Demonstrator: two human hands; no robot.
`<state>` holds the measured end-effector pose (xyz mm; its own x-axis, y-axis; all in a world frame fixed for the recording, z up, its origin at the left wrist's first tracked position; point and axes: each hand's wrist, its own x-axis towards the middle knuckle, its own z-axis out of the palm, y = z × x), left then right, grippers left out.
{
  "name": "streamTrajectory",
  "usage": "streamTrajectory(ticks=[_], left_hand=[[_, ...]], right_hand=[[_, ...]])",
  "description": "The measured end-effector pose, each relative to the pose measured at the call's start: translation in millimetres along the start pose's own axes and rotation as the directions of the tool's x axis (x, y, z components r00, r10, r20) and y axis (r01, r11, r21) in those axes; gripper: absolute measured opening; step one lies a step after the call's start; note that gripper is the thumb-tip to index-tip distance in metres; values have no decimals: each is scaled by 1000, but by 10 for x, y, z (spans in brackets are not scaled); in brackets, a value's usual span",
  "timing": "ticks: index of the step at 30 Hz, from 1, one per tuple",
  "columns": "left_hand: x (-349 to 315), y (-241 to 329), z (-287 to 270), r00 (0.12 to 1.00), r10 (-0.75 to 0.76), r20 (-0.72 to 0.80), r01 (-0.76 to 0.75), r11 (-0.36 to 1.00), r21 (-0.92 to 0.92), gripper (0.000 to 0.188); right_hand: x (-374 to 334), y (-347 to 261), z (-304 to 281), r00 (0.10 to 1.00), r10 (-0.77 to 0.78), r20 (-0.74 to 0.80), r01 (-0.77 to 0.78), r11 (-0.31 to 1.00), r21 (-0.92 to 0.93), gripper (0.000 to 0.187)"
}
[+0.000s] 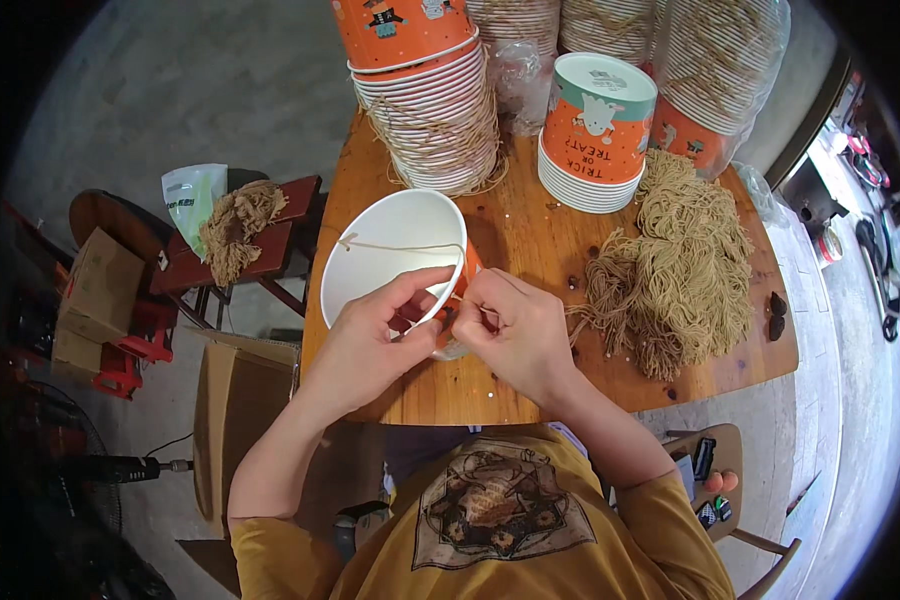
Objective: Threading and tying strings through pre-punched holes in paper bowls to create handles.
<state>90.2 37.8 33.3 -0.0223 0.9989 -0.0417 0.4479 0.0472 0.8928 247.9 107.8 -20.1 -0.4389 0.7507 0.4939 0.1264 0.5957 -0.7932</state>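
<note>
A white-lined paper bucket (368, 235) with an orange outside is tilted on the near part of the wooden table, its mouth facing left. My left hand (370, 345) grips its near rim, with the thumb and fingers on either side of the edge. A thin tan cord (400, 247) runs across the bucket's mouth to the right side of the rim. There my right hand (515, 325) is closed in a pinch against the outside wall, seemingly on the cord's end; its fingertips are mostly hidden. Both hands nearly touch.
A tall stack of corded buckets (425, 125) stands behind. An upside-down bucket stack (600, 130) and bagged stacks (720, 60) are at the back right. A big heap of tan cords (690, 270) lies on the right. More cord (240, 230) hangs on a stool at left.
</note>
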Motion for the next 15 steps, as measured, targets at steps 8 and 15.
streamTrajectory(ticks=[8,15], left_hand=[[8,-21,24,1000,6,28,-6,1000,-7,43],[179,-106,89,984,-54,168,94,966,-240,26]], right_hand=[[5,13,1,1000,-18,-25,18,1000,-19,11],[-56,44,-131,998,54,35,-52,998,-39,9]])
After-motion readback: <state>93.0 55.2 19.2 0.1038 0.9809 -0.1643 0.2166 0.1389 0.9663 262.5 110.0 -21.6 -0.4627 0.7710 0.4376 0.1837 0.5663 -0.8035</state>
